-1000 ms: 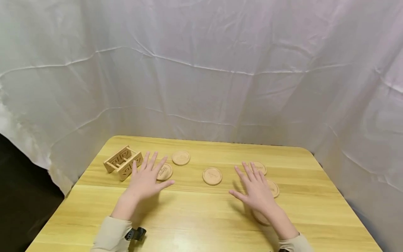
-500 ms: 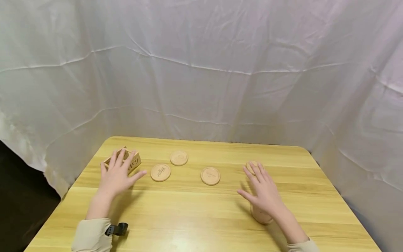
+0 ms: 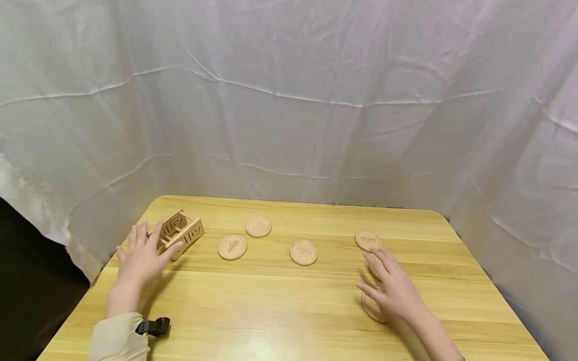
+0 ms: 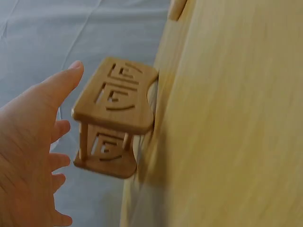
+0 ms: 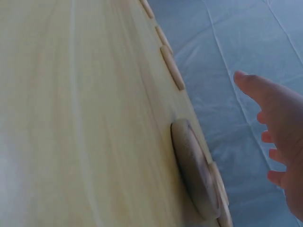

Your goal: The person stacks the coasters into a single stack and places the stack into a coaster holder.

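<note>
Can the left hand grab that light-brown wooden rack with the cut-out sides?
Probably yes: the left hand is open and close to the rack, and the left wrist view shows nothing between them.

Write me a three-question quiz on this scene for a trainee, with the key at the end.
1. Multiple choice: what is the left hand nearest to?
A) a cup
B) a wooden rack
C) a spoon

2. Fill in the blank: the rack's two cut-out panels are joined by wooden ____.

3. True or false: the right hand is gripping the rack.

Key:
1. B
2. rods
3. False; it is by the coasters, well away from the rack.
</note>
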`<state>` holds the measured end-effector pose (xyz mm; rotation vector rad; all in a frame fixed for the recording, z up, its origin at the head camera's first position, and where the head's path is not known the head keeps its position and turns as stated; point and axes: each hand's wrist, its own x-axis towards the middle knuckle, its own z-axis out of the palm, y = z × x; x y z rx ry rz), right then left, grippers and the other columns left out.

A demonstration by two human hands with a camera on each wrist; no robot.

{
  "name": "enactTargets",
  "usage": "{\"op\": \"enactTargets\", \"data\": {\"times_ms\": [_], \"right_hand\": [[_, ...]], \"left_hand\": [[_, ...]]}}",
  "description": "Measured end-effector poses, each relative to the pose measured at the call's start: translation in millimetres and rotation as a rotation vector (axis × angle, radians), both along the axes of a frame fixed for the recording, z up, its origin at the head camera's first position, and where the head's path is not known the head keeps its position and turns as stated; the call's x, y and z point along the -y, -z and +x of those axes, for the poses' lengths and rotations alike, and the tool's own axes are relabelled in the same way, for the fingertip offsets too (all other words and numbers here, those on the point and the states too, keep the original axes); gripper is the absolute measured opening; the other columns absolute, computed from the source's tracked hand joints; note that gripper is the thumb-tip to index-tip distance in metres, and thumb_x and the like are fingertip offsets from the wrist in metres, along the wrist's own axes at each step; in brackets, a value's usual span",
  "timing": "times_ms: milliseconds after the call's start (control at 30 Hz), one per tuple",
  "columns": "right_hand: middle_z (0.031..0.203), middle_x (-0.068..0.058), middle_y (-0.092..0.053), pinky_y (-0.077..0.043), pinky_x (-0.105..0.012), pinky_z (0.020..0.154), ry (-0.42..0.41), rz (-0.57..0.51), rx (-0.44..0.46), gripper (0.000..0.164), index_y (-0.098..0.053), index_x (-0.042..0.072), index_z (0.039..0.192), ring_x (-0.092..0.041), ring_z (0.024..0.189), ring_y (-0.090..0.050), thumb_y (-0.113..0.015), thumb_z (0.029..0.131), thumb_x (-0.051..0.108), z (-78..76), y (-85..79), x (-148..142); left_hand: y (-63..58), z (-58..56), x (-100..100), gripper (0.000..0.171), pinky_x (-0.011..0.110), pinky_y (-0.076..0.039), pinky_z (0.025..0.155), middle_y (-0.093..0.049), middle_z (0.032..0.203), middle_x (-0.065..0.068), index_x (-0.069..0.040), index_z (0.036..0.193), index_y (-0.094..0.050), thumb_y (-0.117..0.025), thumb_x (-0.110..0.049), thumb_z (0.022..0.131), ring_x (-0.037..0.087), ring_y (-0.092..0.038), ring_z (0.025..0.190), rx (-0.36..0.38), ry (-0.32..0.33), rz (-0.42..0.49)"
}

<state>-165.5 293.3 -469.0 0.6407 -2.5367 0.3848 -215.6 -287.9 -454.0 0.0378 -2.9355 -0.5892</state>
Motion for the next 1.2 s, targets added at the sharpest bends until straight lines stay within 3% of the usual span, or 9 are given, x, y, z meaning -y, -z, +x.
{"op": "enactTargets", "data": {"times_ms": [100, 200, 333, 467, 533, 600, 767, 1033, 1200], "right_hand": [[0.142, -0.015, -0.051, -0.039, -0.058, 0.105, 0.01, 0.019, 0.024, 0.077, -0.053, 0.007, 0.139, -0.041, 0.132, -0.044, -0.082, 0.074, 0.038, 2.3, 2.5, -3], [0.138, -0.014, -0.054, -0.041, -0.055, 0.102, -0.012, 0.036, 0.025, 0.078, -0.054, 0.006, 0.138, -0.038, 0.13, -0.047, -0.082, 0.073, 0.039, 5.4, 7.8, -7], [0.131, -0.013, -0.059, -0.027, -0.027, 0.119, -0.064, 0.052, 0.035, 0.075, -0.058, 0.004, 0.133, -0.036, 0.125, -0.051, -0.084, 0.072, 0.039, 12.2, 16.1, -12], [0.129, -0.014, -0.061, -0.002, -0.004, 0.115, -0.081, 0.061, 0.08, 0.071, -0.061, 0.004, 0.131, -0.036, 0.124, -0.052, -0.082, 0.074, 0.042, 18.9, 18.8, -16], [0.129, -0.013, -0.062, -0.01, -0.008, 0.115, -0.067, 0.068, 0.102, 0.071, -0.061, 0.007, 0.131, -0.036, 0.124, -0.053, -0.081, 0.075, 0.044, 21.8, 17.6, -17], [0.129, -0.011, -0.062, -0.023, -0.02, 0.115, -0.047, 0.08, 0.12, 0.071, -0.061, 0.01, 0.132, -0.035, 0.124, -0.053, -0.081, 0.074, 0.047, 23.9, 15.9, -19], [0.128, -0.009, -0.062, -0.041, -0.044, 0.099, -0.03, 0.117, 0.125, 0.075, -0.063, 0.011, 0.129, -0.033, 0.123, -0.055, -0.08, 0.071, 0.055, 26.8, 14.0, -23], [0.119, 0.0, -0.062, -0.035, -0.025, 0.098, -0.078, 0.179, 0.066, 0.077, -0.065, 0.011, 0.125, -0.022, 0.112, -0.059, -0.081, 0.067, 0.059, 29.8, 18.8, -31], [0.118, 0.002, -0.062, -0.033, -0.023, 0.099, -0.08, 0.185, 0.059, 0.077, -0.066, 0.011, 0.124, -0.02, 0.111, -0.058, -0.081, 0.067, 0.06, 29.5, 18.7, -31]], "left_hand": [[4.1, -0.2, 6, 0.091, 0.087, 0.004, 0.097, 0.01, 0.159, 0.03, -0.018, 0.158, 0.002, -0.038, -0.069, 0.094, 0.054, 0.009, 0.145, 0.018, -0.014, 0.018], [6.8, -1.2, 8, 0.092, 0.087, 0.004, 0.097, 0.006, 0.157, 0.034, -0.018, 0.158, 0.004, -0.037, -0.069, 0.094, 0.056, 0.005, 0.144, 0.049, -0.014, 0.039], [8.1, -2.9, 9, 0.094, 0.086, 0.003, 0.098, -0.005, 0.156, 0.037, -0.016, 0.158, 0.005, -0.038, -0.07, 0.093, 0.056, 0.001, 0.144, 0.085, -0.008, 0.071], [7.5, -3.6, 10, 0.096, 0.086, 0.0, 0.1, -0.01, 0.157, 0.034, -0.011, 0.158, 0.002, -0.04, -0.069, 0.093, 0.055, -0.001, 0.145, 0.079, -0.011, 0.096], [6.8, -3.5, 10, 0.097, 0.085, -0.002, 0.1, -0.012, 0.157, 0.033, -0.008, 0.157, -0.001, -0.041, -0.069, 0.093, 0.055, -0.003, 0.145, 0.065, -0.015, 0.101], [6.3, -3.4, 11, 0.097, 0.085, -0.004, 0.1, -0.015, 0.157, 0.033, -0.006, 0.157, -0.004, -0.041, -0.068, 0.093, 0.056, -0.006, 0.144, 0.053, -0.022, 0.1], [5.1, -3.0, 10, 0.099, 0.084, -0.007, 0.101, -0.019, 0.155, 0.034, -0.002, 0.156, -0.008, -0.043, -0.069, 0.092, 0.057, -0.012, 0.142, 0.039, -0.044, 0.097], [5.6, -1.8, 5, 0.101, 0.083, -0.014, 0.1, -0.023, 0.152, 0.037, 0.001, 0.155, -0.013, -0.046, -0.069, 0.091, 0.058, -0.022, 0.137, 0.022, -0.075, 0.087], [3.3, -1.5, 2, 0.102, 0.082, -0.018, 0.099, -0.027, 0.148, 0.039, 0.002, 0.154, -0.015, -0.047, -0.07, 0.089, 0.058, -0.027, 0.133, 0.009, -0.089, 0.082]]}}
